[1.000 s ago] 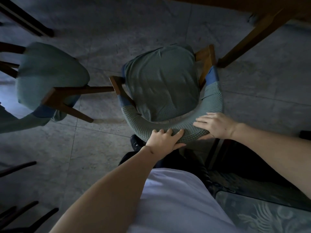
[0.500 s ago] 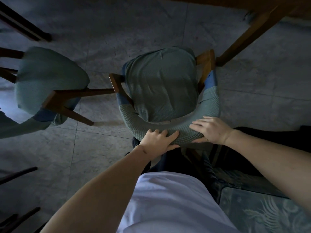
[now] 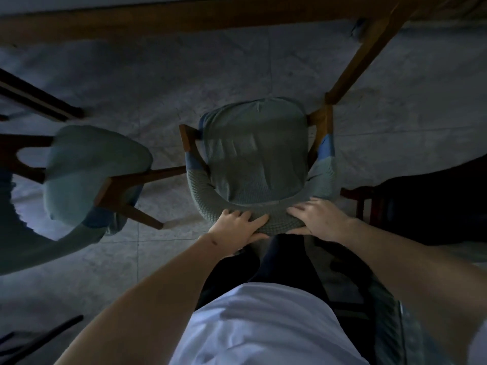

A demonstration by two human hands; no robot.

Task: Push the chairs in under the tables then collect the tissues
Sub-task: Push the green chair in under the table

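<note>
No brand, label or readable writing is seen anywhere in the dim view.

The chair (image 3: pixel 257 164) being handled is seen from above: a wooden frame with a grey-green cushioned seat, a curved backrest wrapped in a knitted grey-green cover, and blue fabric bands where the cover ends on each side. Its seat faces the surface (image 3: pixel 158 21), whose long wooden edge runs across the top of the view, and one slanted wooden leg (image 3: pixel 369 56) of that surface comes down just beside the chair's right front corner. The seat lies on the near side of the edge, not under it.

The left hand (image 3: pixel 237 229) is laid over the top of the curved backrest, fingers spread forward and thumb hooked round the near side, so the backrest is gripped. The right hand (image 3: pixel 320 217) is pressed onto the backrest just to the right, fingers extended across the knitted cover and the thumb under its near edge.

Two green-cushioned chairs can be counted clearly: the held one and a second chair (image 3: pixel 92 175) at the left, turned at an angle on the tiled floor (image 3: pixel 158 83), its wooden leg reaching close to the first chair. A dark wooden frame (image 3: pixel 369 204) is partly seen at the right; what it belongs to cannot be told. Two hands are counted, both on the same backrest.
</note>
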